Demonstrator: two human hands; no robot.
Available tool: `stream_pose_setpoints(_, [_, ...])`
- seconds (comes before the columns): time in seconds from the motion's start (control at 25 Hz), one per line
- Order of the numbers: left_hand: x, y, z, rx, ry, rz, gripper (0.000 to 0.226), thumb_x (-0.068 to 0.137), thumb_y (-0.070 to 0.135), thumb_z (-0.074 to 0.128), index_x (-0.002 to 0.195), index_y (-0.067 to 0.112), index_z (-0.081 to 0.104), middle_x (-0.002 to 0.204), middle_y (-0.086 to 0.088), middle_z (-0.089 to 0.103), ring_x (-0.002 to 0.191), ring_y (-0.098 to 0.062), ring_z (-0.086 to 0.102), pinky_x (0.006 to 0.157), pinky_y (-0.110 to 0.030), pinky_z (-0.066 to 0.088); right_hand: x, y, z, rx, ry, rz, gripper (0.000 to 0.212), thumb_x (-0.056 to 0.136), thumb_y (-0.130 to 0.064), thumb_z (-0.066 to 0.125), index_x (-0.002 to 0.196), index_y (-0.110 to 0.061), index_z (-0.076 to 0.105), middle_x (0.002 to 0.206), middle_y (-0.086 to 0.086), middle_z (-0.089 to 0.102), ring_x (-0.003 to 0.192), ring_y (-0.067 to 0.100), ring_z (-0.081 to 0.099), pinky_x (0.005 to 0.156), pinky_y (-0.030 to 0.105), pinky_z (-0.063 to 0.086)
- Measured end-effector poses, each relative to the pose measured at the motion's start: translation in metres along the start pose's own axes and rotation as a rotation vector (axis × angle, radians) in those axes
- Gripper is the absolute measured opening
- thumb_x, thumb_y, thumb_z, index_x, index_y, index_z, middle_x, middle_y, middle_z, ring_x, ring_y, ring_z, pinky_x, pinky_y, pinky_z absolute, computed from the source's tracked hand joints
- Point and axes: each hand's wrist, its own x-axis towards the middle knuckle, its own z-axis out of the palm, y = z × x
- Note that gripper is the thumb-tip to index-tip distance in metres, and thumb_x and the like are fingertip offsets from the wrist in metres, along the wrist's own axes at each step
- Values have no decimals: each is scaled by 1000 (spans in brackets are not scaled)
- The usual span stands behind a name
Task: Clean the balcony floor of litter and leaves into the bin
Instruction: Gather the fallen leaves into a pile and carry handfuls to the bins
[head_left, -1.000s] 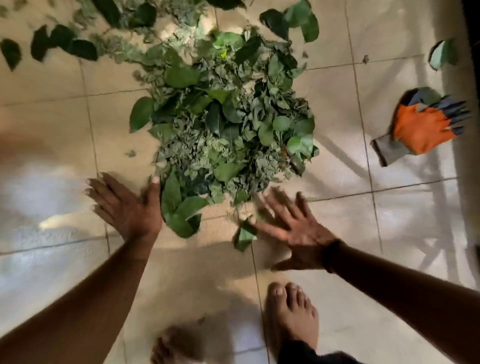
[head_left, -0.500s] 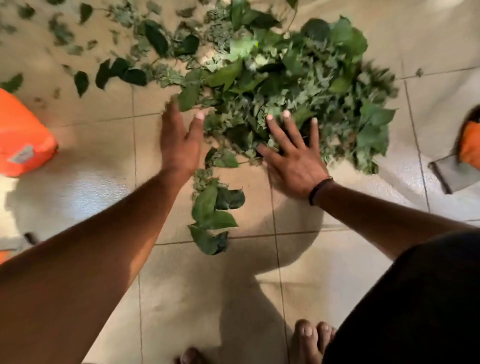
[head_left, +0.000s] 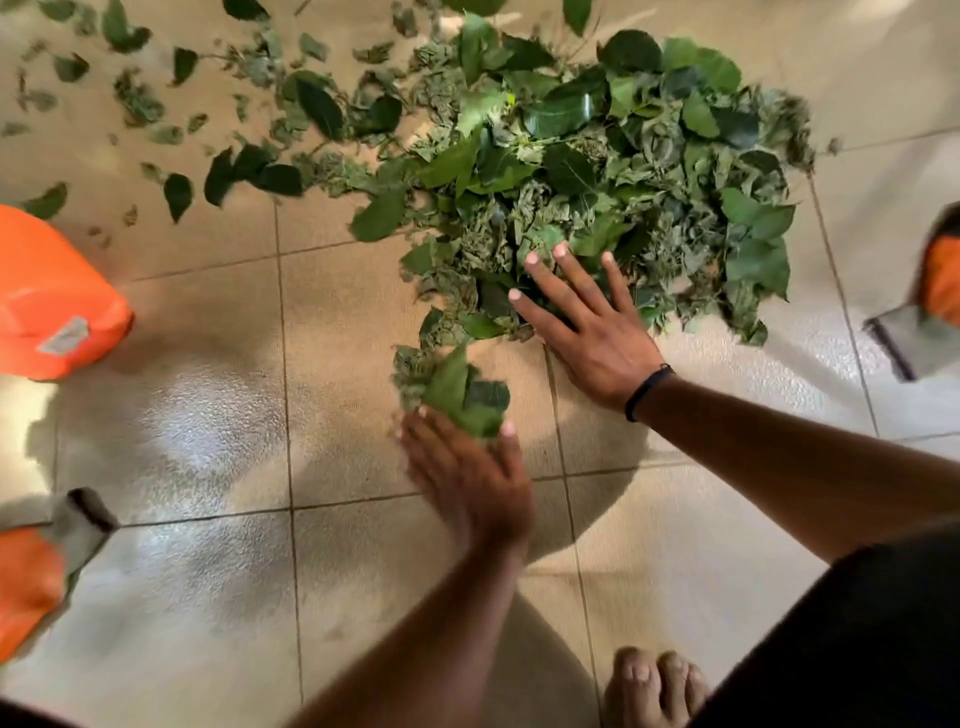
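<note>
The step in hand looks like gathering: loose leaves are being raked together on the beige tiled balcony floor (head_left: 208, 415) before anything goes to a bin, and no bin can be made out with certainty.

The big heap of green leaves and dry crumpled litter (head_left: 613, 171) lies at the top centre. The right hand (head_left: 587, 327) rests flat against its near edge, fingers straight and spread, touching the leaves. The left hand (head_left: 467, 467), blurred, has straight fingers against a small clump of broad green leaves (head_left: 457, 395) lying just short of the heap.

Scattered single leaves (head_left: 182, 156) lie spread to the upper left, well apart from the heap.

Next, I judge, the clump needs pushing into the heap and the scattered leaves sweeping in; then both hands must cup underneath to lift.
</note>
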Motion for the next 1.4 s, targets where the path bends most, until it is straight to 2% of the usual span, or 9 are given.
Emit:
stream_pose_setpoints(0.2, [65,54,-36,-37,-88,724,72,100,53,33,157,8,28,166,-17,18,152,-29,20,123,-42,22,-37,4,-24,169,135,179,60,103,-20,53,157,-18,26,165,16,15,152,41,7,119,59,20])
stream_pose_setpoints(0.28, [72,50,-55,-6,136,789,57,98,45,52,142,10,46,151,-21,39,135,-34,41,109,-49,40,-60,10,-41,192,138,277,61,104,-31,50,157,-12,26,165,19,14,153,39,6,120,58,20])
stream_pose_setpoints(0.36, [66,33,-68,33,248,594,81,85,55,68,145,9,39,150,-27,34,134,-41,39,106,-56,40,-82,11,-45,192,36,416,69,104,-44,42,159,-12,16,167,15,3,154,33,-2,123,54,15])
stream_pose_setpoints(0.48, [61,13,-68,63,7,232,150,45,80,75,159,15,0,163,-31,-2,151,-45,3,121,-58,13,-98,13,-36,218,-102,673,81,100,-59,33,160,-19,-4,166,6,-16,153,24,-15,125,46,4])
stream_pose_setpoints(0.6, [68,15,-69,56,-155,97,177,23,81,79,154,24,-24,163,-24,-22,152,-40,-18,122,-54,-3,-94,20,-25,232,-99,653,87,96,-67,30,159,-22,-9,165,6,-21,153,24,-15,123,43,-3])
stream_pose_setpoints(0.84, [106,56,-95,216,-416,-166,190,13,68,87,141,26,-47,142,-35,-50,135,-55,-40,113,-72,-11,-77,63,-26,459,235,1281,98,90,-77,23,158,-7,9,168,8,-3,154,23,-1,125,49,8])
stream_pose_setpoints(1.12, [115,69,-99,314,-542,-270,188,28,58,97,137,21,-52,134,-38,-55,129,-58,-44,107,-75,-11,-18,35,-16,679,317,942,79,97,-63,30,159,-19,10,166,5,12,152,20,16,122,53,20])
stream_pose_setpoints(1.32, [117,62,-96,279,-526,-206,191,22,57,98,134,24,-54,131,-37,-57,127,-58,-46,106,-76,-11,6,121,-26,379,397,1161,86,94,-71,18,158,-13,19,166,12,13,152,26,14,123,52,16])
stream_pose_setpoints(1.4, [121,62,-93,289,-516,-233,195,16,56,98,134,26,-54,132,-38,-56,129,-59,-44,107,-76,-10,12,160,-24,435,342,1234,95,89,-80,10,156,-14,24,160,12,30,146,29,30,118,54,26])
